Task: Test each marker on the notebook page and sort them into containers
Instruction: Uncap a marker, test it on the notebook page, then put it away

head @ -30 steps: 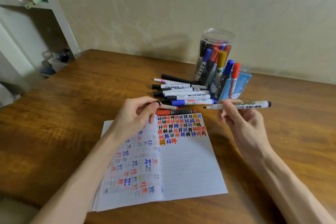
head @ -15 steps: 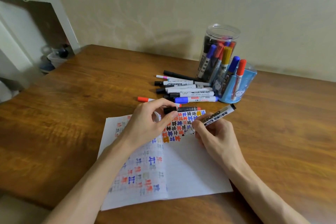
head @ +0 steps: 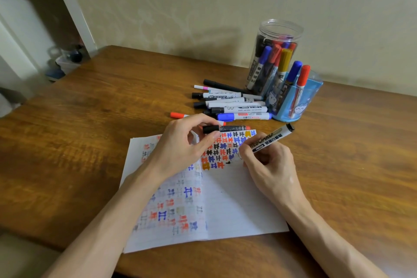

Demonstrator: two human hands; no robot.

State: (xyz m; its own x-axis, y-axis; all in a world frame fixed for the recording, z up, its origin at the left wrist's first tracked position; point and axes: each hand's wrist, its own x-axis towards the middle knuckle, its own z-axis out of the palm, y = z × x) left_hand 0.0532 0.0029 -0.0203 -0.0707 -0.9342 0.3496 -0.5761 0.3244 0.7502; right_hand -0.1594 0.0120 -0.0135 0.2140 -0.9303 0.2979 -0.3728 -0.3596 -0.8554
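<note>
My left hand (head: 185,144) sits on the upper left of the notebook (head: 225,205). Its fingers are curled, with thumb and forefinger pinching a short black piece that I take to be the cap (head: 209,129). It lines up with a dark marker (head: 233,128) lying along the notebook's top edge, so I can't tell for certain where one ends and the other begins. A red marker (head: 177,115) lies on the table (head: 90,142) just beyond my knuckles.

The right-hand page is open under both hands, and its top is filled with rows of red, blue, black and yellow test marks. At the end of the last row is a small fresh black stroke (head: 229,162), so this is the testing step.

My right hand (head: 268,165) grips the whiteboard marker (head: 270,137) like a pen, fingers closed round the barrel. The marker is tilted with its back end up and away, and its tip is on the paper beside that stroke.

Past the notebook is a heap of loose markers (head: 237,106), apparently not yet tested. Beyond it stand the clear jar (head: 279,29) and the blue cup (head: 313,92), touching each other and both holding markers.

Next I need to finish the mark and judge how well the ink shows. Then I bring the cap to the tip, press it on, and reach up and right to drop the marker into whichever container fits.
</note>
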